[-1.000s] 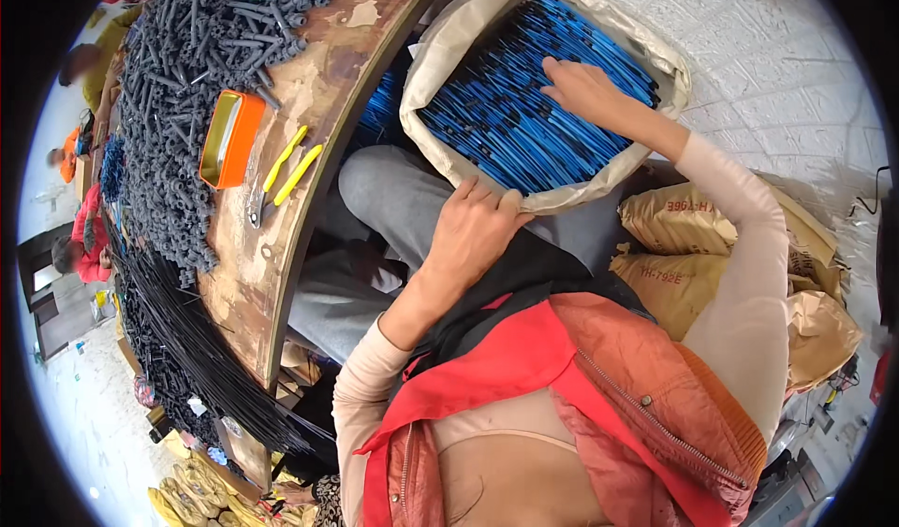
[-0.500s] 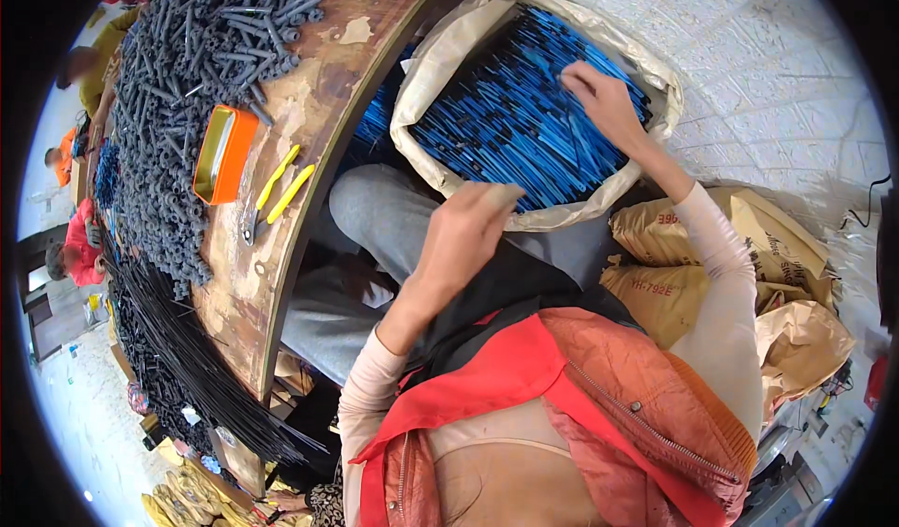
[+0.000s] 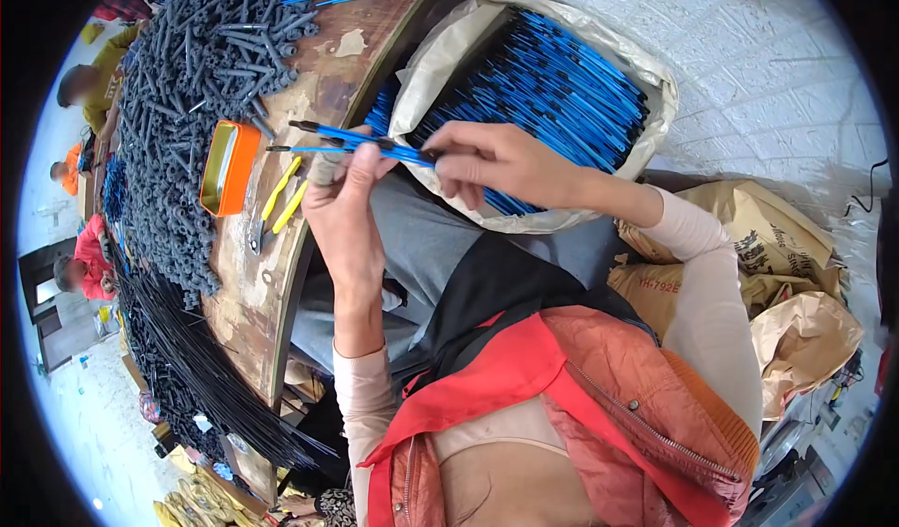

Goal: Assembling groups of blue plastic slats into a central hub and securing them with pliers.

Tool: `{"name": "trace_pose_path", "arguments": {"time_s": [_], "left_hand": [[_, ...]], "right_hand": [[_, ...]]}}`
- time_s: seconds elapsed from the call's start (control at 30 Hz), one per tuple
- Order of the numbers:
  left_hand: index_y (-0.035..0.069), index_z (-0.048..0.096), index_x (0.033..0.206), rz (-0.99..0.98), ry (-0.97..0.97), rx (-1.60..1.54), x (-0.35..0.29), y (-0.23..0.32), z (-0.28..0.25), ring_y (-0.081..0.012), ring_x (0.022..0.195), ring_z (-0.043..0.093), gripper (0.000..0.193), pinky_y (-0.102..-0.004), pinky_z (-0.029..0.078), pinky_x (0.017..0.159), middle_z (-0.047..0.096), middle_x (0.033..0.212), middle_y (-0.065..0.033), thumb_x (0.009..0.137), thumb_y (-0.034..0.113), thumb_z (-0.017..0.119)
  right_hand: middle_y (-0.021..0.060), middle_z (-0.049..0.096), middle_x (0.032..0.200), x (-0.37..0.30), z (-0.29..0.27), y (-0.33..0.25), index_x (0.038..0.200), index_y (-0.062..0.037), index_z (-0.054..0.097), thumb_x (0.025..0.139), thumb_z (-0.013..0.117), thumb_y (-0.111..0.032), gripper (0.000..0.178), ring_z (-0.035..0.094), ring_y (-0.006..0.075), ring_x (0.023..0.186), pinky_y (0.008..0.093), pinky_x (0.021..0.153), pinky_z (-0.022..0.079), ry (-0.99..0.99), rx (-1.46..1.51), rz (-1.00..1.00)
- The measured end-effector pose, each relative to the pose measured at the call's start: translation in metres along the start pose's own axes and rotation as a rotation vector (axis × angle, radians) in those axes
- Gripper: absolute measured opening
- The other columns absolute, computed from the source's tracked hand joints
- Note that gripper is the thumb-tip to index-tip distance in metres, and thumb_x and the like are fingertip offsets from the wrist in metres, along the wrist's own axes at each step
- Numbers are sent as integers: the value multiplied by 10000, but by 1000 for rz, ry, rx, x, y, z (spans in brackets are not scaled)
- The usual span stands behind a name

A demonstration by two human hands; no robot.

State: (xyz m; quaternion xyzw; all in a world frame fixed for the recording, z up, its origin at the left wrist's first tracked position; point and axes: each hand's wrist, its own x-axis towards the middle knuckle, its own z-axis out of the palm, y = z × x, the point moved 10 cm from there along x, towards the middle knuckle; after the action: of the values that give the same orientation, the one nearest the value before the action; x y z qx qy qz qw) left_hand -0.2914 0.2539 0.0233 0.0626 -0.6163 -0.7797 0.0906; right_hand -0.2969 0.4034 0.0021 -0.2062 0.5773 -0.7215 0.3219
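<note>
"Several at once, huh?"
"Yep, pinching blue black-tipped rods (image 3: 337, 134) in left hand (image 3: 345, 209), by pale sack's (image 3: 440, 54) near-left rim. Can't tell on right hand (image 3: 510, 160). Probably gathering; should call for keeping ends level next."

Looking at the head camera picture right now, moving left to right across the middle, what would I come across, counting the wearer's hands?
Person in a red top, orange box, yellow-handled pliers, left hand, right hand, brown paper sacks.
</note>
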Motion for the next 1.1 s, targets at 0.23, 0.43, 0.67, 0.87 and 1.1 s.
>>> {"name": "trace_pose_path", "arguments": {"time_s": [0.23, 0.43, 0.67, 0.87, 1.1], "left_hand": [[46, 584, 1103, -76, 14, -258, -15, -19, 24, -137, 870, 638, 148, -327, 493, 832, 658, 895, -64, 971, 111, 588], [13, 533, 1185, -199, -133, -485, -26, -7, -2, -94, 696, 465, 222, -239, 442, 658, 506, 820, -28, 973, 74, 554], [-101, 595, 991, -34, -207, -137, -61, 93, -46, -143, 562, 547, 242, -202, 393, 492, 613, 818, -149, 878, 106, 648], [19, 712, 935, -91, -536, 318, -47, 25, -10, -176, 682, 610, 152, -272, 463, 591, 655, 809, -102, 799, 83, 731], [76, 603, 1042, -459, -273, -348, 2, -71, 14, -269, 1083, 654, 116, -266, 480, 678, 639, 1217, -218, 938, 126, 600]], "right_hand": [[110, 700, 874, -20, -18, 7, 1088, 26, 539, 1016, 475, -116, 172, 708, 177, 757, 268, 703, 563, 290, -393, -211], [122, 675, 832, -17, -77, 61, 958, 1, 620, 1019, 460, -291, 339, 679, 201, 703, 332, 648, 539, 153, -411, 222], [186, 652, 886, -20, -178, 94, 1072, -14, 539, 780, 714, -95, 350, 629, 399, 855, 468, 730, 519, 425, -1536, 0], [239, 653, 930, -26, -206, 95, 992, 37, 616, 795, 688, -110, 257, 630, 401, 912, 486, 771, 506, 318, -1368, 204], [165, 678, 934, -41, -183, -11, 1088, 17, 625, 900, 610, -91, 218, 664, 266, 828, 336, 779, 503, 557, -1108, -137]]}}
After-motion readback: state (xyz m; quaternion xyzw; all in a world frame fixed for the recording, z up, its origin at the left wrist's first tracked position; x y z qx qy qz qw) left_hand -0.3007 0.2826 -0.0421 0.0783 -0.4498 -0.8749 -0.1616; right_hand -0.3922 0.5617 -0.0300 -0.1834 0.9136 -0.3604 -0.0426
